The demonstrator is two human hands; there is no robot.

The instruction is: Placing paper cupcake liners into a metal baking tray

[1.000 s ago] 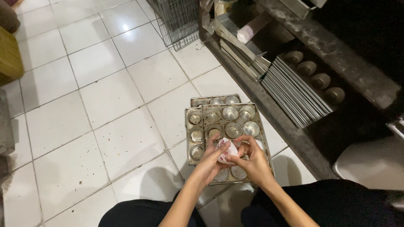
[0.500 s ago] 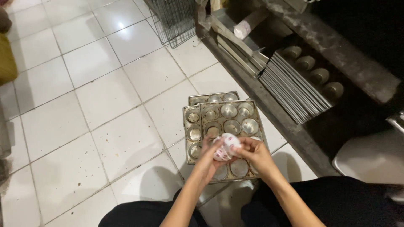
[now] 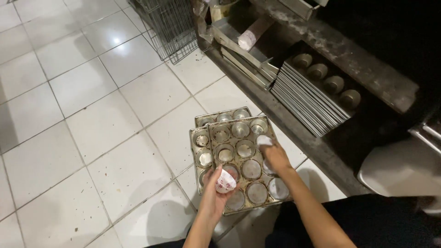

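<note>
Down on the white tiled floor (image 3: 82,138) lies a metal muffin tray (image 3: 243,160), stacked slightly askew on a second tray (image 3: 202,120) whose cups show along the far and left edges. The left hand (image 3: 216,195) is closed around a small stack of white paper cups (image 3: 225,181) with a reddish print, held just above the near left corner of the top tray. The right hand (image 3: 275,156) reaches over the tray's right column, its fingertips pinching a single white paper liner (image 3: 263,140) at a cup there; whether the liner sits fully in the cup cannot be told. Another liner (image 3: 278,188) already lies in a cup near the right forearm. Most remaining cups are bare metal.

Just beyond the trays runs a dark, grimy shelf edge (image 3: 294,124), close enough to crowd the right hand's side. On the shelf rests a stack of flat metal sheets (image 3: 308,98), with more muffin cups (image 3: 326,78) behind them. A wire rack (image 3: 172,25) stands on the floor farther off, well apart from the hands.
</note>
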